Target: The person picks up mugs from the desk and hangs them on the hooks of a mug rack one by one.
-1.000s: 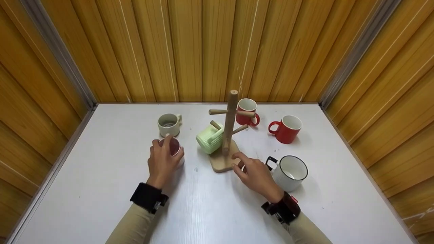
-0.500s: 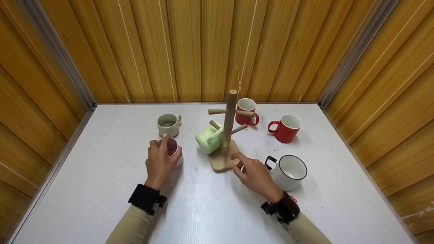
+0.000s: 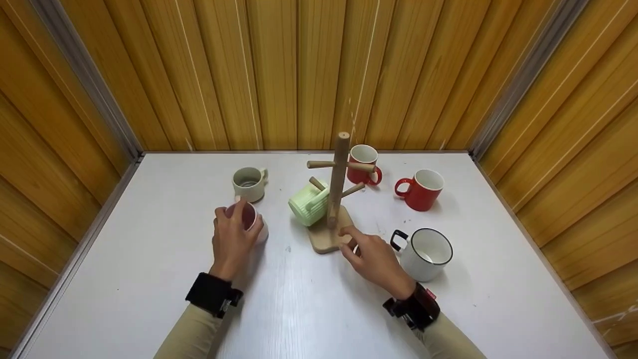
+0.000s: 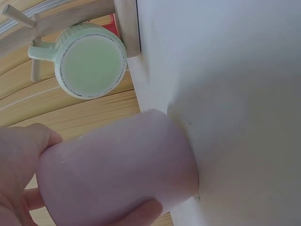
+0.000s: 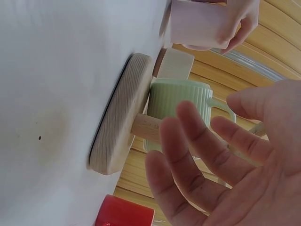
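My left hand (image 3: 232,242) grips a pale pink mug (image 3: 262,233) by its rim and sides, from above. In the left wrist view the thumb is at the mug's rim and a finger lies along the wall of the pink mug (image 4: 117,169). Its base is right at the table. My right hand (image 3: 376,259) has its fingers loosely bent and holds nothing, beside the base of a wooden mug tree (image 3: 339,172). A ribbed light green mug (image 3: 308,205) hangs tilted on a lower peg of the tree.
A grey-beige mug (image 3: 249,187) stands behind the pink one. Two red mugs stand at the back, one (image 3: 361,172) behind the tree and another (image 3: 423,192) farther right. A white mug (image 3: 426,254) with black rim and handle stands beside my right hand. Wood-patterned walls enclose the white table (image 3: 289,314).
My left hand and the pink mug have shifted slightly left, and the mug leans a little more. The right hand, the tree and the other mugs stay where they were.
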Demonstrator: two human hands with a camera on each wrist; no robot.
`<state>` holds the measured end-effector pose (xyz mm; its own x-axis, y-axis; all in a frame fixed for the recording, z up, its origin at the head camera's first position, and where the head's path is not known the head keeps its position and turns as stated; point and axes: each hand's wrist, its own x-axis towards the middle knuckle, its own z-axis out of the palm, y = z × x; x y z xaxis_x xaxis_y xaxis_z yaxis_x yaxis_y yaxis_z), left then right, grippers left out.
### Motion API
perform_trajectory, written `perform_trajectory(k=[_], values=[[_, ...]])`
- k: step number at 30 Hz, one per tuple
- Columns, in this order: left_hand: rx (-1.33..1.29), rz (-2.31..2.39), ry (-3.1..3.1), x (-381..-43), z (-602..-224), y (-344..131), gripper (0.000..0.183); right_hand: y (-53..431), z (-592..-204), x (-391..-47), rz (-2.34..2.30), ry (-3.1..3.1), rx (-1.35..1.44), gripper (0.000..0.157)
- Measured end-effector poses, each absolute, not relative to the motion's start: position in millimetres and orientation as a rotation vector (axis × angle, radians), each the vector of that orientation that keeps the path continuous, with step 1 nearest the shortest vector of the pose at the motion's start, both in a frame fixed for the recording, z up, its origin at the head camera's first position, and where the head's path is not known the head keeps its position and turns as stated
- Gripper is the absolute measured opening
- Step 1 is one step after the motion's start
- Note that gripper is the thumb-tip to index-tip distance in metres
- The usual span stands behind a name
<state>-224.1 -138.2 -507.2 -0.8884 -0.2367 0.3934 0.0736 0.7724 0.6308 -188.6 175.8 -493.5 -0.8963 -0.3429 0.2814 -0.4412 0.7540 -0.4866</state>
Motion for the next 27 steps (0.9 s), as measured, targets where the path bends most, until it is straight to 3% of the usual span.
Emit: perform_trajectory(k=[27], values=[[0.13,-1.228,-2.39,-211.0,-499.6,-145.8,0.054,170.0,-494.7,-186.9,0.894,-2.795,0.673,0.023]])
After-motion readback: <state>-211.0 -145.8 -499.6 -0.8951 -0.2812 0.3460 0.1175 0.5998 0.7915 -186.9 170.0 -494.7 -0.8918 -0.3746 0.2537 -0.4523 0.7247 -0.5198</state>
